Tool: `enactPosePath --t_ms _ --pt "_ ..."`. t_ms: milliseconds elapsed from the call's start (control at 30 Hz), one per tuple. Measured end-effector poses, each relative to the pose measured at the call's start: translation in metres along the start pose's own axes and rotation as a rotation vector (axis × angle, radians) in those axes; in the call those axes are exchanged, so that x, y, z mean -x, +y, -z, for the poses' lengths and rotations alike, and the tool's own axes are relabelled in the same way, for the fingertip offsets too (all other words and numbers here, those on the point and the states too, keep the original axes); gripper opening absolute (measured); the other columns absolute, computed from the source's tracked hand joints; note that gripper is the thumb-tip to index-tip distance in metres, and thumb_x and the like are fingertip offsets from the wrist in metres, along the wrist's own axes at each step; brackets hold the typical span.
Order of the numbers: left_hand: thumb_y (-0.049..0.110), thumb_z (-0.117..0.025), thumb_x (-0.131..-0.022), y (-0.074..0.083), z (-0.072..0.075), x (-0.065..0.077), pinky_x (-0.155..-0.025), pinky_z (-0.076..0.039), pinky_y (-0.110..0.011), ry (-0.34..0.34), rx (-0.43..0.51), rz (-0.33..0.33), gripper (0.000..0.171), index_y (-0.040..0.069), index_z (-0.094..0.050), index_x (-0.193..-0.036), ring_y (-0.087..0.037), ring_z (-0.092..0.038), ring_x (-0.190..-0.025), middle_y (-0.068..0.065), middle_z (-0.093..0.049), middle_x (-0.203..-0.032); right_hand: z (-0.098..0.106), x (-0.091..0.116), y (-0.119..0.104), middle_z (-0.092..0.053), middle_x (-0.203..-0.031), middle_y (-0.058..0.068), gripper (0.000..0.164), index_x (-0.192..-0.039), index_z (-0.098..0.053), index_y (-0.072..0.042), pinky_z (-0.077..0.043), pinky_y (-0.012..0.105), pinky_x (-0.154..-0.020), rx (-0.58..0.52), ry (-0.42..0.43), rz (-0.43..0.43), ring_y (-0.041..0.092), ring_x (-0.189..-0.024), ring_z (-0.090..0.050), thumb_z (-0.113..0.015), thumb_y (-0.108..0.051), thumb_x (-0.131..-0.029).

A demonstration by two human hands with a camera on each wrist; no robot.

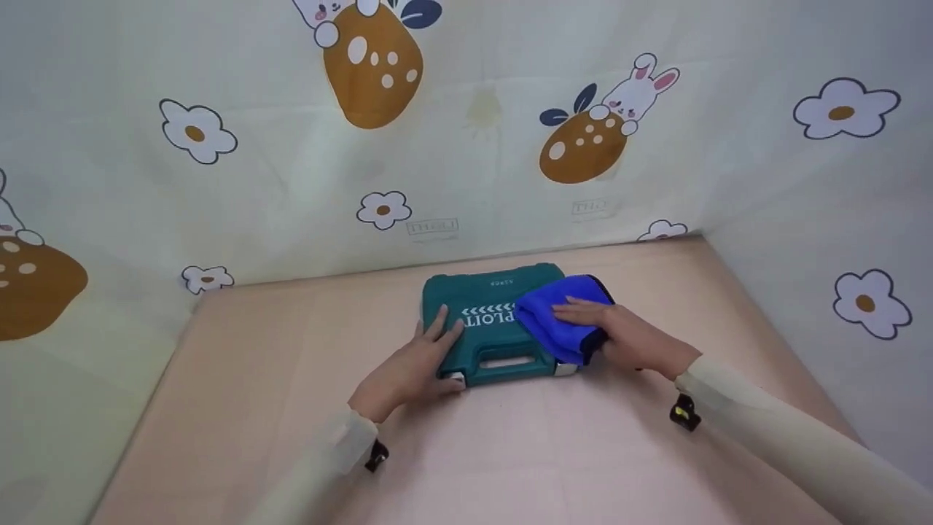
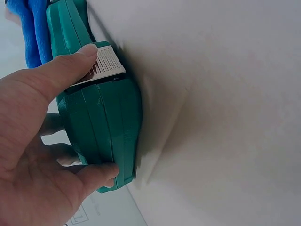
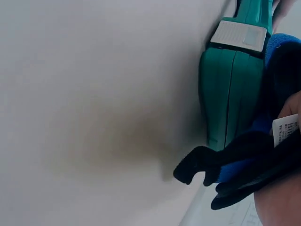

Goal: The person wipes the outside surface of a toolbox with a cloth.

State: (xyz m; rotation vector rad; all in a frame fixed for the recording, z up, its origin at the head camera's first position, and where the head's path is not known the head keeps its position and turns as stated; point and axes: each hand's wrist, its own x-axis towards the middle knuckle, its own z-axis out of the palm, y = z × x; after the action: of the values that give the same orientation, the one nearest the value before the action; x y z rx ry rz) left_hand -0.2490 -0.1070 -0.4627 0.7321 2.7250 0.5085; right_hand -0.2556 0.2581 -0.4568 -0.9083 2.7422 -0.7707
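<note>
A green plastic tool case (image 1: 496, 284) with white lettering lies flat on the table, its handle side towards me. My left hand (image 1: 412, 364) holds its left front corner. The fingers spread over the lid, while the thumb (image 2: 70, 66) presses the light metal latch (image 2: 107, 63). On the lid's right part lies a folded blue cloth (image 1: 550, 313) with black edging. My right hand (image 1: 627, 332) holds this cloth against the lid, fingers stretched across its top. Bunched cloth edges and a white label (image 3: 285, 128) show beside that hand in the right wrist view; its thumb is partly hidden.
The table (image 1: 291, 350) has a pale pinkish cover. Behind it and along both sides hangs a light curtain (image 1: 481, 168) printed with flowers and rabbits. A second latch (image 3: 240, 35) sits at the case's right front corner.
</note>
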Motion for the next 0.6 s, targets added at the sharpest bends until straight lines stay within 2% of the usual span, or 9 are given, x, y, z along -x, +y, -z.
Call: enactPosePath --t_ms 133,300,433,600 --pt "0.044 -0.075 -0.092 0.000 0.000 0.001 -0.109 -0.035 -0.056 0.007 0.003 -0.005 0.095 0.020 -0.018 -0.164 -0.045 -0.009 -0.149 -0.010 0.006 -0.169 -0.001 -0.009 -0.001 -0.035 -0.161 -0.002 0.084 -0.157 -0.042 -0.020 -0.026 0.059 -0.112 -0.018 -0.001 -0.039 0.028 -0.151 -0.020 -0.052 0.021 -0.084" --pt "0.043 -0.076 -0.092 0.000 0.000 0.000 -0.109 -0.035 -0.056 0.015 -0.002 -0.022 0.095 0.018 -0.020 -0.164 -0.047 -0.008 -0.149 -0.012 0.004 -0.169 0.004 -0.025 -0.004 -0.032 -0.163 0.001 0.079 -0.159 -0.039 -0.016 -0.024 0.057 -0.114 -0.022 -0.016 -0.102 0.028 -0.152 -0.016 -0.051 0.017 -0.088" --pt "0.043 -0.076 -0.092 -0.001 0.000 0.000 -0.109 -0.034 -0.055 0.015 -0.005 -0.029 0.095 0.018 -0.019 -0.164 -0.046 -0.008 -0.149 -0.012 0.004 -0.169 0.011 -0.041 -0.008 -0.030 -0.164 0.004 0.076 -0.159 -0.037 -0.014 -0.023 0.056 -0.115 -0.012 -0.061 -0.160 0.030 -0.152 -0.015 -0.052 0.014 -0.090" --pt "0.043 -0.075 -0.092 -0.001 0.000 0.000 -0.110 -0.033 -0.056 0.005 -0.010 -0.017 0.095 0.019 -0.018 -0.164 -0.046 -0.007 -0.149 -0.011 0.005 -0.169 0.021 -0.061 -0.016 -0.025 -0.165 0.009 0.072 -0.161 -0.033 -0.018 -0.026 0.058 -0.113 0.015 -0.137 -0.246 0.037 -0.151 -0.017 -0.053 0.007 -0.096"
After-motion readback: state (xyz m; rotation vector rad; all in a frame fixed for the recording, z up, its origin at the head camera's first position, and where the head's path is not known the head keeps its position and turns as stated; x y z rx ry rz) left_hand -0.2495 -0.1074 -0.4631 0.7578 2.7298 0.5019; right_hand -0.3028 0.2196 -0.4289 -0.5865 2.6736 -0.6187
